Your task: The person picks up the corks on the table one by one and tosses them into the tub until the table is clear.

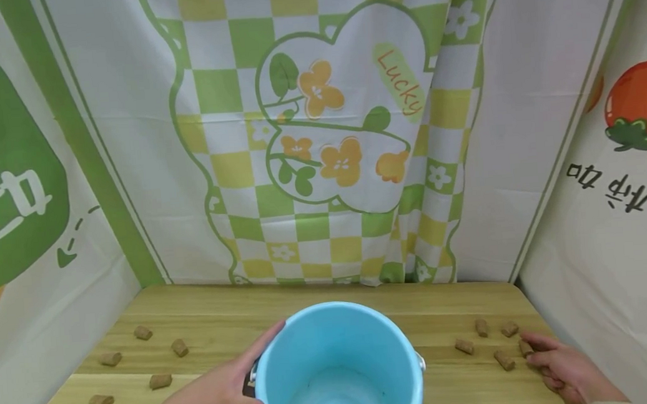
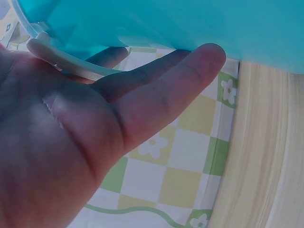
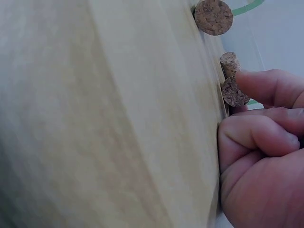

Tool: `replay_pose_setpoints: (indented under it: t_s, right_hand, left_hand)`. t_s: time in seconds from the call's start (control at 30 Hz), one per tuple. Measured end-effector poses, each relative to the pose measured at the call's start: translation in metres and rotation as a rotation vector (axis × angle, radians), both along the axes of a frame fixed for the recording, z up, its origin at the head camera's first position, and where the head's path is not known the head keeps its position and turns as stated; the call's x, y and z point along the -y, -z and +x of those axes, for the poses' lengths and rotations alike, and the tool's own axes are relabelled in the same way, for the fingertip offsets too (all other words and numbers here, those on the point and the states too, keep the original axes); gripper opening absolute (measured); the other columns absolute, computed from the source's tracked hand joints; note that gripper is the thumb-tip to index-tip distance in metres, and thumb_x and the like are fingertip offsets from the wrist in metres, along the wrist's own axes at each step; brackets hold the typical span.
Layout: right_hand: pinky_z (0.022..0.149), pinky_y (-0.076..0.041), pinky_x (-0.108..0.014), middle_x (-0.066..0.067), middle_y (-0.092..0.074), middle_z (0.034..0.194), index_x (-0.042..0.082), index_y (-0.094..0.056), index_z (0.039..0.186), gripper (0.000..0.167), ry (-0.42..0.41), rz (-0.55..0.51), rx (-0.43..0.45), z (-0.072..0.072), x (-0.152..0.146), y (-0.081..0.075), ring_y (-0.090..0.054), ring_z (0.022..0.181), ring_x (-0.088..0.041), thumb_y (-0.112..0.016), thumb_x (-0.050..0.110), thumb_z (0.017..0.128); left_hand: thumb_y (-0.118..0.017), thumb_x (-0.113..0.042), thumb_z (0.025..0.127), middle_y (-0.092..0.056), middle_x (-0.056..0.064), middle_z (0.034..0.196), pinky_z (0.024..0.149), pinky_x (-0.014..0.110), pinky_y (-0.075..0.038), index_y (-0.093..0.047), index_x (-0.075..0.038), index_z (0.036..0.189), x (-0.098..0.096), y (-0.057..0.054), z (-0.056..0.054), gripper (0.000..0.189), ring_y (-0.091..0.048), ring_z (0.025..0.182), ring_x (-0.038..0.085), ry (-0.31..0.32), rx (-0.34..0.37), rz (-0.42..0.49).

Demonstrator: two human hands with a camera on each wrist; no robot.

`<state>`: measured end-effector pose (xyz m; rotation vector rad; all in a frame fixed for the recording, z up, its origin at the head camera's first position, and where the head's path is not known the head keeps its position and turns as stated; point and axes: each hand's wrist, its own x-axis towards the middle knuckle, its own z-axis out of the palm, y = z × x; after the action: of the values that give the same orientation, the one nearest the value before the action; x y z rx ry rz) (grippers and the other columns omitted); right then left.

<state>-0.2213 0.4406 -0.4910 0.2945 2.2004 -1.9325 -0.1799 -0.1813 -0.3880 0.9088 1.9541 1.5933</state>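
Observation:
A light blue bucket [image 1: 332, 333] stands upright at the table's front, its pale bottom showing inside. My left hand [image 1: 215, 388] lies against the bucket's left side, thumb at the near rim and fingers reaching toward the back. In the left wrist view, straight fingers [image 2: 166, 97] touch the blue wall, beside the bucket's pale handle [image 2: 71, 61]. At the table's right, my right hand [image 1: 568, 366] pinches a cork [image 1: 526, 348] between thumb and index finger, close over the wood; its other fingers are curled under. Near it lie more corks, including one cork [image 1: 504, 359] just left.
Several corks [image 1: 160, 381] lie scattered on the wooden table's [image 1: 207, 310] left part. A checked curtain [image 1: 315, 240] hangs behind the back edge. Printed cloth walls [image 1: 605, 282] stand close on both sides.

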Motion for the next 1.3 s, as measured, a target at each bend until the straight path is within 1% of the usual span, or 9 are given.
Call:
replay_pose_setpoints:
  t_s: [0.13,0.27,0.53,0.63,0.77,0.87,1.07,1.2,1.3]
  right_hand:
    - [0.046,-0.036,-0.019,-0.009,-0.048,0.122,-0.009,-0.014,0.154,0.069,0.028,0.03,0.009,-0.0001,0.0011,0.0008,-0.035,0.053,-0.004,-0.053,-0.001,0.099]
    - [0.046,-0.036,-0.019,-0.004,-0.052,0.119,-0.008,-0.02,0.154,0.061,0.069,0.03,0.014,-0.0008,0.0025,0.0009,-0.035,0.052,-0.003,-0.051,0.009,0.104]
    - [0.047,-0.036,-0.02,0.008,-0.059,0.112,-0.008,-0.018,0.155,0.064,0.098,-0.068,0.006,-0.0022,0.0022,-0.0022,-0.034,0.05,-0.002,-0.052,0.018,0.106]
    - [0.047,-0.036,-0.019,0.01,-0.061,0.11,-0.006,-0.024,0.154,0.061,0.122,-0.106,0.006,-0.002,0.001,-0.0017,-0.034,0.05,-0.002,-0.053,0.019,0.106]
    - [0.048,-0.037,-0.019,0.013,-0.064,0.108,0.009,-0.052,0.138,0.033,0.124,-0.174,-0.008,0.0008,-0.0031,0.0011,-0.036,0.051,-0.002,-0.051,0.015,0.106]
    - [0.048,-0.037,-0.02,0.013,-0.064,0.108,0.018,-0.058,0.123,0.02,0.106,-0.208,-0.012,0.0018,-0.0052,0.0021,-0.036,0.052,-0.003,-0.048,0.013,0.107]
    - [0.048,-0.037,-0.019,0.008,-0.063,0.109,0.016,-0.058,0.126,0.021,0.099,-0.23,0.002,0.0034,-0.0057,0.0027,-0.036,0.053,-0.002,-0.055,0.021,0.105]
    - [0.046,-0.036,-0.018,0.005,-0.063,0.107,0.023,-0.063,0.112,0.011,0.112,-0.254,0.016,0.0023,-0.0051,0.0026,-0.036,0.052,0.0,-0.055,0.023,0.105]
    - [0.045,-0.036,-0.017,0.005,-0.064,0.104,0.027,-0.066,0.102,0.014,0.128,-0.285,0.015,0.0012,-0.0044,0.0029,-0.036,0.052,0.0,-0.054,0.021,0.105]
  left_hand:
    - [-0.081,-0.046,0.083,-0.024,0.019,0.156,0.092,0.041,-0.05,-0.003,-0.038,0.16,-0.0002,-0.0008,0.0002,0.111,-0.046,0.127,0.038,0.002,0.015,0.007]
    - [-0.08,-0.044,0.085,-0.025,0.021,0.156,0.091,0.04,-0.05,-0.004,-0.036,0.161,0.0002,-0.0001,0.0007,0.108,-0.046,0.125,0.04,0.001,-0.023,0.012]
    - [-0.08,-0.046,0.084,-0.024,0.018,0.157,0.093,0.041,-0.049,-0.002,-0.037,0.16,0.0008,-0.0012,-0.0017,0.109,-0.044,0.128,0.038,0.008,0.002,0.011]
    - [-0.079,-0.046,0.084,-0.023,0.018,0.158,0.093,0.04,-0.048,-0.003,-0.037,0.161,0.0006,-0.0002,-0.003,0.108,-0.043,0.129,0.038,0.0,-0.009,0.01]
    - [-0.078,-0.048,0.084,-0.021,0.021,0.158,0.092,0.04,-0.049,-0.004,-0.033,0.161,0.0002,0.001,0.0001,0.108,-0.044,0.128,0.039,-0.005,-0.025,0.016]
    - [-0.077,-0.05,0.085,-0.021,0.021,0.158,0.092,0.041,-0.049,-0.003,-0.034,0.161,-0.0005,-0.0002,0.0029,0.107,-0.045,0.127,0.038,0.0,0.018,0.024]
    - [-0.077,-0.05,0.085,-0.023,0.02,0.157,0.091,0.042,-0.05,-0.002,-0.036,0.161,-0.0007,0.0023,0.0033,0.107,-0.047,0.126,0.037,0.004,0.073,0.039]
    - [-0.078,-0.048,0.086,-0.022,0.02,0.157,0.093,0.043,-0.049,-0.002,-0.036,0.161,-0.0009,0.0045,-0.0002,0.107,-0.046,0.127,0.038,0.022,0.078,0.058]
    - [-0.078,-0.047,0.086,-0.021,0.02,0.157,0.093,0.044,-0.048,-0.003,-0.038,0.16,-0.0019,0.0033,-0.0018,0.106,-0.045,0.128,0.04,0.037,0.101,0.073]
